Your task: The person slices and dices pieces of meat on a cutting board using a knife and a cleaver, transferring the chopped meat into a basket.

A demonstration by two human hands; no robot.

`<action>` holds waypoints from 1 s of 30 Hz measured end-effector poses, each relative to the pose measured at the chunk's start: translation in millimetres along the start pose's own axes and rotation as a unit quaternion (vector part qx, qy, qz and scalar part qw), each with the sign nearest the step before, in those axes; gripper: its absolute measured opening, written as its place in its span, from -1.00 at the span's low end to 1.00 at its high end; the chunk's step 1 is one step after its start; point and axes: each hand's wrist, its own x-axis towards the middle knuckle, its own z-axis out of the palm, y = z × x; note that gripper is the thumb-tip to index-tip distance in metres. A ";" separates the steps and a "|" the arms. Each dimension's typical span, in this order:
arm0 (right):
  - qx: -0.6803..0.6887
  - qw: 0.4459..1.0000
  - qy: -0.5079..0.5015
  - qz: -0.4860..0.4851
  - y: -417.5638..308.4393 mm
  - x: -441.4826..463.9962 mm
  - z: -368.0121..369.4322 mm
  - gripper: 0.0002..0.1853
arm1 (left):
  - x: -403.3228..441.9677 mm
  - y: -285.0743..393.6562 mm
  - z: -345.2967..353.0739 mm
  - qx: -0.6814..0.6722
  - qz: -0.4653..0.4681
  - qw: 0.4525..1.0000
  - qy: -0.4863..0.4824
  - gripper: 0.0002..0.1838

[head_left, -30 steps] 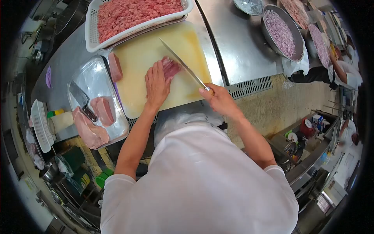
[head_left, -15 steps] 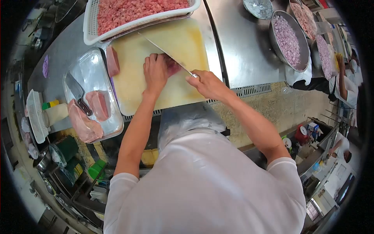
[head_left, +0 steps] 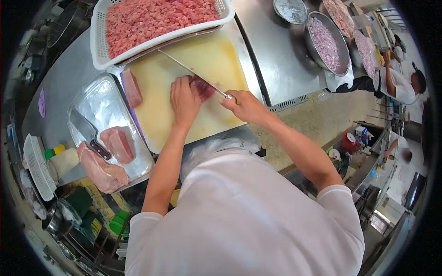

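A piece of dark red meat (head_left: 205,90) lies on the pale yellow cutting board (head_left: 216,50). Curled fingers of my left hand (head_left: 185,102) press it down from its left side. My right hand (head_left: 247,106) is wrapped round the handle of a long thin knife (head_left: 182,63), whose blade slants up and left across the meat's upper edge. How deep the blade sits in the meat cannot be made out. A strip of pink meat (head_left: 132,89) rests at the board's left edge, away from both hands.
Beyond the board stands a white basket (head_left: 99,46) of diced meat. A metal tray (head_left: 108,87) on the left bears a cleaver (head_left: 83,125) and two pork pieces (head_left: 102,168). Bowls of chopped purple onion (head_left: 340,66) stand right, near a co-worker (head_left: 398,85).
My view has shifted slightly, so the table appears lower and further left. Both hands keep nearly the same hold; more of the red meat shows beside the blade.
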 end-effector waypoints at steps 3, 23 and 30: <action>-0.004 0.999 -0.004 0.036 -18.1 -26.3 -5.6 -0.36 | 0.7 -5.6 -1.7 0.017 0.014 1.000 0.001 -0.72; -0.001 0.995 0.035 -0.095 9.1 33.4 33.5 -0.43 | -7.2 -13.0 3.0 0.045 -0.007 0.999 0.017 -0.78; 0.052 0.997 -0.058 0.023 -19.0 -10.6 5.1 -0.44 | -13.5 -6.9 -5.0 0.010 -0.028 0.999 0.020 -0.80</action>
